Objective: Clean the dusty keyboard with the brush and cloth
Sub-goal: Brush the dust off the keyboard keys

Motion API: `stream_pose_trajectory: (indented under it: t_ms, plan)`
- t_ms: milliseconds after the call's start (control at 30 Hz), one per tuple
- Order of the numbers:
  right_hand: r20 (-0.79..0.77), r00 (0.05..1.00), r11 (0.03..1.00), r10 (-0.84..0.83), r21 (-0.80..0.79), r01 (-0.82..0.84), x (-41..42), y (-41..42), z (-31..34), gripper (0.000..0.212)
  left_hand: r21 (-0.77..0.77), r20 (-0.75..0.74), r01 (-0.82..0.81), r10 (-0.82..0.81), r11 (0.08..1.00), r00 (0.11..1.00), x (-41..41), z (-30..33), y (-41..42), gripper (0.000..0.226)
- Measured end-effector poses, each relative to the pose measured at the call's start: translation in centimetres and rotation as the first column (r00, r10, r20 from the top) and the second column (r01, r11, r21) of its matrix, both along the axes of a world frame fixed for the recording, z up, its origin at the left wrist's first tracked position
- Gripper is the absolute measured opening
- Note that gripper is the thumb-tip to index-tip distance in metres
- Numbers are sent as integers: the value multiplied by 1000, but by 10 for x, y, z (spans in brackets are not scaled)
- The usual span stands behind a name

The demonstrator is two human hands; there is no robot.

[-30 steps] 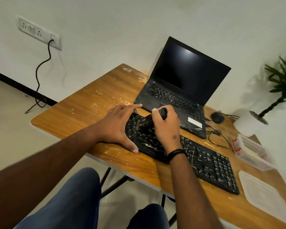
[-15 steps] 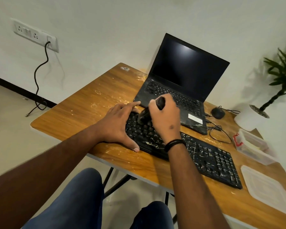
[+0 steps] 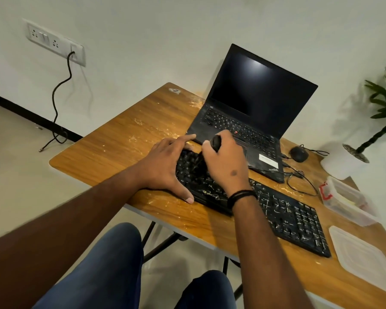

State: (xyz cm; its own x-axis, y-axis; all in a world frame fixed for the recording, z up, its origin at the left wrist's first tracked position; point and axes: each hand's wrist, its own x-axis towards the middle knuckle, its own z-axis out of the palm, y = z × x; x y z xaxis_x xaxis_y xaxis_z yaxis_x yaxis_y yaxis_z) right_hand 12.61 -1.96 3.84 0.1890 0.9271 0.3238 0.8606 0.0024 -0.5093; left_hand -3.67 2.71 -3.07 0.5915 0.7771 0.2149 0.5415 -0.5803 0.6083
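Observation:
A black keyboard (image 3: 288, 217) streaked with pale dust lies slantwise on the wooden table (image 3: 120, 143). My left hand (image 3: 165, 166) lies flat on the keyboard's left end, fingers spread, thumb at the front edge. My right hand (image 3: 225, 161) is closed around a black brush (image 3: 216, 142); the handle end sticks up from my fist and the bristles press on the upper left keys, mostly hidden by the hand. No cloth is in view.
An open black laptop (image 3: 250, 112) stands just behind the keyboard. A black mouse (image 3: 299, 153) with a looped cable lies to its right. A clear plastic box (image 3: 348, 201), its lid (image 3: 363, 257) and a white plant pot (image 3: 343, 161) are at the right. Pale dust is scattered on the table.
My right hand has pushed the brush away from me, from the lower key rows toward the keyboard's far edge by the laptop. The left hand stays on the keyboard's left end.

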Motion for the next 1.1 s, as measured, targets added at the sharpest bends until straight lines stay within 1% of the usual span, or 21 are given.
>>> stream_pose_trajectory:
  t_ms: [67,100,133,167,200,233,300,333,400,433,467,533,633,667,733,767,800,833,933,1033,1100]
  plan:
    - [24,993,993,114,-16,-114,-14,-3,-2,18,7,1,1,-1,1000,1000,0,-1,1,144]
    - [36,989,989,145,-11,-145,-19,-4,-2,18,7,2,0,0,1000,1000,0,-2,1,144]
    - [27,988,988,155,-2,-155,-19,-5,0,18,7,1,0,0,1000,1000,-1,-2,1,144]
    - [-17,988,988,152,5,-152,-16,-5,3,18,5,-1,-1,1,1000,1000,-1,-2,0,144]
    - [-60,990,992,128,5,-128,-10,-5,6,19,1,-3,-2,2,1000,1000,-1,-1,0,145]
    - [-59,995,997,82,1,-82,-2,-6,8,19,0,-5,-3,3,1000,1000,-1,0,-1,145]
    - [52,999,1000,-3,-19,4,5,-9,9,20,1,-7,-3,3,1000,1000,0,1,-1,146]
    - [88,996,999,13,-34,-10,2,-12,8,20,-2,-8,-2,2,1000,1000,1,1,0,146]
    - [99,987,992,128,-31,-126,-13,-15,2,18,-7,0,3,-3,1000,1000,0,-1,1,145]
    - [73,980,983,185,-19,-184,-20,-17,0,17,1,12,5,-5,1000,1000,0,-3,2,144]
    - [14,974,974,226,0,-226,-25,-17,0,17,14,23,7,-7,1000,1000,-1,-4,4,141]
    - [-92,969,973,230,46,-227,-23,-15,2,17,26,22,11,-12,1000,1000,-2,-5,3,140]
    - [-22,993,991,117,74,-115,-15,-17,-3,18,1,-1,-3,3,1000,1000,-1,-3,1,145]
    - [-25,992,991,122,66,-120,-16,-19,-6,18,-1,2,-6,6,1000,1000,0,-3,2,145]
    - [-45,982,982,185,43,-183,-20,-21,-10,19,7,12,-7,7,1000,1000,0,-5,4,146]
    - [-71,975,977,212,36,-210,-20,-22,-10,18,12,10,-9,8,1000,1000,0,-6,5,146]
    - [-139,962,972,234,39,-231,-18,-23,-8,16,13,7,-9,9,1000,1000,0,-7,6,145]
    - [-240,937,967,253,47,-249,-15,-24,-4,15,9,6,-6,6,1000,1000,0,-7,5,145]
    - [-534,806,961,257,56,-270,5,-39,11,10,-4,16,1,-1,1000,1000,-2,-4,2,143]
    - [-713,654,963,250,113,-245,28,-58,23,26,-2,10,0,0,1000,1000,-1,-2,2,144]
    - [-788,562,963,252,149,-223,42,-70,29,31,-6,7,1,-1,1000,1000,0,-3,3,145]
